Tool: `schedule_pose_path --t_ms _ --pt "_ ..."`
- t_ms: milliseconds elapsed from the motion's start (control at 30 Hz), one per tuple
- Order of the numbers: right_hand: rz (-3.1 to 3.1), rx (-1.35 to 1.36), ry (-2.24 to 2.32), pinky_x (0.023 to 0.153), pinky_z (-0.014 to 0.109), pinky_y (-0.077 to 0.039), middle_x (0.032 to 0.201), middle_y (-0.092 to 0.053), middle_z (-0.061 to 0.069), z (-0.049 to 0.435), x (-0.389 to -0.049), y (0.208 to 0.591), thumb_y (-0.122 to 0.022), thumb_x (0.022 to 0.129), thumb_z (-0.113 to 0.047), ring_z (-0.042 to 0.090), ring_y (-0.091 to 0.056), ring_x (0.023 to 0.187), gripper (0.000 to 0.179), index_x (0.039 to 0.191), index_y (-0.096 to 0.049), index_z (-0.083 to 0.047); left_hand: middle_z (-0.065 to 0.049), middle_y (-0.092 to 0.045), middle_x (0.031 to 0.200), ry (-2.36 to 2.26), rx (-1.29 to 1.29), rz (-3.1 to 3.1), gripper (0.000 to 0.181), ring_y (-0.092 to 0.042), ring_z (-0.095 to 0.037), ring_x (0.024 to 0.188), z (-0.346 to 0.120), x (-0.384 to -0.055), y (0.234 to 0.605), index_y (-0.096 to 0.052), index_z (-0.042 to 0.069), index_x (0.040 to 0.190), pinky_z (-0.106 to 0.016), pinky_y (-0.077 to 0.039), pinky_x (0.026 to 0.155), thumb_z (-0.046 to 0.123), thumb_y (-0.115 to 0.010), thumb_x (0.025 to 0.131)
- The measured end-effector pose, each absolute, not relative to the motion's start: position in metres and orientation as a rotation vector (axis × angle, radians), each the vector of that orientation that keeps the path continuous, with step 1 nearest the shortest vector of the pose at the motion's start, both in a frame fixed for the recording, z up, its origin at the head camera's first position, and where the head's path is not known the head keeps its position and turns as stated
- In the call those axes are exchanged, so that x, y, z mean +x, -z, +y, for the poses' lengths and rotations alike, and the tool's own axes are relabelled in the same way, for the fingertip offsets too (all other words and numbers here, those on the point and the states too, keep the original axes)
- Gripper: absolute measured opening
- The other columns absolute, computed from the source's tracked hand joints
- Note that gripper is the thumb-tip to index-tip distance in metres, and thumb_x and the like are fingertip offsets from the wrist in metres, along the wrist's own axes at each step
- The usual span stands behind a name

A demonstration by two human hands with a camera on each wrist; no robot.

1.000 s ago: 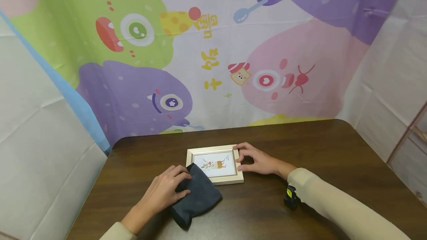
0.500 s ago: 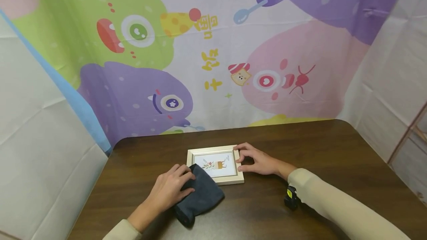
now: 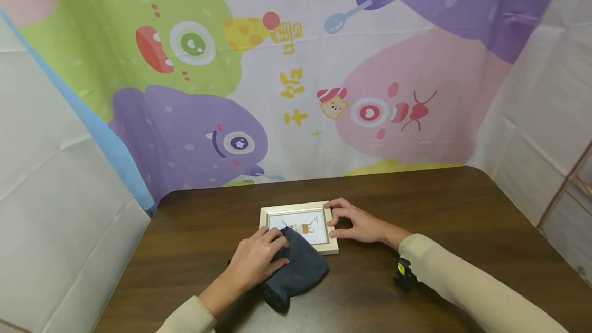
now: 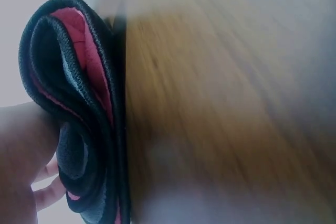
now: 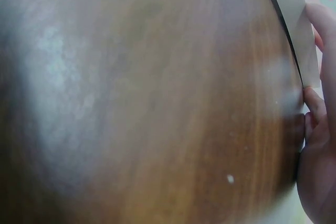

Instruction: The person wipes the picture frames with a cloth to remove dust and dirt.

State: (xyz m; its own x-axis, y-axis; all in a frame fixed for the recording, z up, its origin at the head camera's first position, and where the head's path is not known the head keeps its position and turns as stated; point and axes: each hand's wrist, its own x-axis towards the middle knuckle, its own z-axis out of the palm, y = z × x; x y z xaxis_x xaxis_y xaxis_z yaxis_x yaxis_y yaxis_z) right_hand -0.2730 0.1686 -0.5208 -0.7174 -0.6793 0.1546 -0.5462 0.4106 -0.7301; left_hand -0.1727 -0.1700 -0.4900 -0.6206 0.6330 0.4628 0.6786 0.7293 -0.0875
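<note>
A light-coloured picture frame point(image 3: 320, 229) with a small illustration lies face up on the table. My left hand point(image 3: 259, 257) holds a folded dark cloth point(image 3: 302, 266) over the frame's lower left part, fingers bent on top and thumb nearer me. Seen from the left wrist, the cloth point(image 4: 97, 114) has black stitched edges and a pink inner side, its layers resting on the tabletop. At the frame's right side, my right hand point(image 3: 359, 225) grips the edge with bent fingers and thumb. The right wrist view shows the frame's side point(image 5: 296, 30) between those fingers. Part of the illustration is hidden by cloth and left hand.
The brown wooden table point(image 3: 416, 194) has rounded far corners. Behind it hangs a curtain point(image 3: 300, 153) printed with cartoon monsters, and pale sheets point(image 3: 60, 194) enclose the sides. A small black device point(image 3: 403, 274) with a yellow-green patch sits at my right wrist.
My left hand has slid the cloth to the right across the frame's lower part, covering more of the illustration. The right hand and the frame have stayed nearly still.
</note>
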Motion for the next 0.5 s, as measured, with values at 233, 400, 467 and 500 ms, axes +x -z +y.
schedule_pose_path --t_ms 233,400,467,500 --pt "2.490 -1.101 1.198 0.121 0.062 -0.048 0.167 -0.053 0.014 0.168 -0.273 0.520 -0.086 0.102 -0.028 0.043 -0.054 0.156 0.017 0.098 -0.070 -0.023 0.006 -0.075 0.106 0.131 -0.913 -2.519 0.036 -0.069 -0.015 0.092 -0.147 -0.171 0.491 -0.077 0.025 0.102 -0.032 -0.062 0.063 0.041 -0.102 0.082" --pt "2.479 -1.116 1.211 0.122 0.063 -0.048 0.167 -0.053 0.016 0.169 -0.274 0.521 -0.085 0.102 -0.027 0.044 -0.053 0.158 0.017 0.098 -0.069 -0.023 0.005 -0.073 0.102 0.181 -0.845 -2.572 0.037 -0.068 -0.016 0.090 -0.128 -0.169 0.490 -0.077 0.024 0.100 -0.033 -0.062 0.064 0.040 -0.103 0.080" --pt "2.479 -1.123 1.214 0.121 0.063 -0.048 0.166 -0.053 0.017 0.169 -0.274 0.522 -0.085 0.103 -0.026 0.045 -0.053 0.157 0.017 0.098 -0.069 -0.023 0.005 -0.072 0.101 0.206 -0.836 -2.566 0.037 -0.068 -0.015 0.089 -0.120 -0.169 0.491 -0.077 0.024 0.099 -0.032 -0.062 0.063 0.039 -0.104 0.079" --pt "2.478 -1.122 1.216 0.121 0.062 -0.049 0.166 -0.053 0.017 0.169 -0.273 0.522 -0.085 0.103 -0.025 0.045 -0.052 0.157 0.017 0.098 -0.069 -0.023 0.004 -0.072 0.100 0.218 -0.836 -2.560 0.038 -0.068 -0.015 0.088 -0.117 -0.170 0.492 -0.077 0.024 0.099 -0.032 -0.062 0.063 0.039 -0.105 0.079"
